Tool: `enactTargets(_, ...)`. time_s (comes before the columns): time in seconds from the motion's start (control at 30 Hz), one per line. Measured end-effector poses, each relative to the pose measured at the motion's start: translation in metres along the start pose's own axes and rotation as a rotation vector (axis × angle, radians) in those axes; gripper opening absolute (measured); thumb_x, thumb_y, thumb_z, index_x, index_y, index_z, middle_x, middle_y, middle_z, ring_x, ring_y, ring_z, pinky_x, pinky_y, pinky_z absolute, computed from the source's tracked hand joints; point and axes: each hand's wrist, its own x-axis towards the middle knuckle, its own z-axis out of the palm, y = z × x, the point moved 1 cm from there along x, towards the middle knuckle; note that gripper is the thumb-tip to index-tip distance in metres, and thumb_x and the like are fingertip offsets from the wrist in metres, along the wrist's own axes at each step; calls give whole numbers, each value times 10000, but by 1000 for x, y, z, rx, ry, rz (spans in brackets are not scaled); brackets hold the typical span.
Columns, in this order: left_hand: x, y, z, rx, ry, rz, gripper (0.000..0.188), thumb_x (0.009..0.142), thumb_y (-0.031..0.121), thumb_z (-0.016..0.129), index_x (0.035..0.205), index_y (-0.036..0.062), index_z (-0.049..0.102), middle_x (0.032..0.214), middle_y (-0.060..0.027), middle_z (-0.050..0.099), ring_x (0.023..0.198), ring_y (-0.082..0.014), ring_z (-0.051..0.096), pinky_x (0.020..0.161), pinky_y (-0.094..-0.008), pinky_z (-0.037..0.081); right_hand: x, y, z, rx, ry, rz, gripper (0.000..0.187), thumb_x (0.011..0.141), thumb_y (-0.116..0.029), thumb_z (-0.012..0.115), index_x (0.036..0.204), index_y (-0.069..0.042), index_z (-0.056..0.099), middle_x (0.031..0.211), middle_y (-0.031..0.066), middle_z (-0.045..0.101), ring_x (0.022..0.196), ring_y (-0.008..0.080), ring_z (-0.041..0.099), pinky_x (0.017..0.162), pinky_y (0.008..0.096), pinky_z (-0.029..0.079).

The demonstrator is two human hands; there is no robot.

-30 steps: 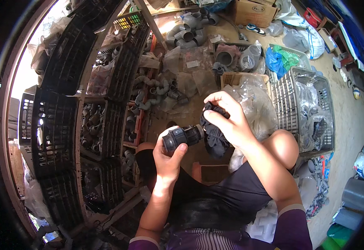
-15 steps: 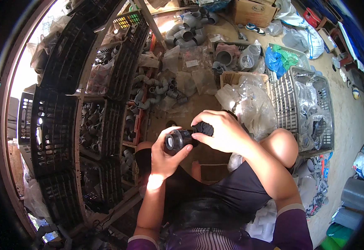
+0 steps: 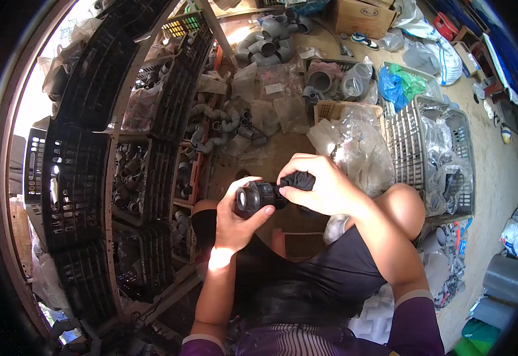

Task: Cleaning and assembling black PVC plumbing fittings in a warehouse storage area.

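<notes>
The person's left hand is wrapped around a black cylindrical fitting, its thumb along the near side and its fingers over the far side. The fitting lies roughly sideways above the lap, its round end with a pale centre turned toward the left and a ribbed collar farther along its body. The right hand is narrow, thumb and fingers pinching a bunched black cloth at the fitting's right end; the cloth appears to touch it, though the fingers hide part of the contact. Both hands are close together between the knees, over the black shorts. Just beyond the right hand, a clear plastic bag spills over a tan crate, with a grey crate of wrapped items beside it on the right. Small grey pipe bends lie on the floor ahead, and larger grey pipe elbows are heaped farther off, near a cardboard box. Black slatted crates stand stacked along the left.
</notes>
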Motion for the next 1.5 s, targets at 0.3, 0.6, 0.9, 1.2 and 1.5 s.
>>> enactTargets(0.3,-1,-5,2,61,16,0,502,769,48,807,1209,3,571,1049,-54,648,956,-111,604,871,-261,483,-4,0,5,-327,-23,-39,209,787,-210,752,891,-39,689,864,105,671,799,322,668,714,409,530)
enactTargets(0.6,4,-5,4,251,-82,62,564,727,42,839,1217,-18,565,1069,-75,653,982,-123,611,881,-279,498,-8,-6,4,-573,-150,68,221,712,-168,742,877,-45,663,871,103,686,820,327,675,721,445,527)
enactTargets(0.9,8,-6,15,164,-7,90,547,730,23,826,1210,-16,567,1050,-66,649,950,-123,615,867,-277,500,-2,0,1,-422,-26,118,210,702,-122,733,879,-55,642,859,121,669,837,345,659,734,445,511)
enactTargets(1.2,3,-17,6,31,72,28,487,773,25,805,1197,-1,565,1064,-68,630,975,-136,612,876,-268,492,1,-1,-26,-248,116,55,189,751,-129,719,910,-36,678,863,112,677,782,296,667,731,384,522)
enactTargets(1.5,2,-8,12,-12,65,58,513,787,67,788,1238,1,554,1072,-65,635,974,-128,596,893,-272,471,1,1,-4,-93,-11,6,180,741,-70,720,906,-12,678,873,132,667,824,274,662,746,362,513)
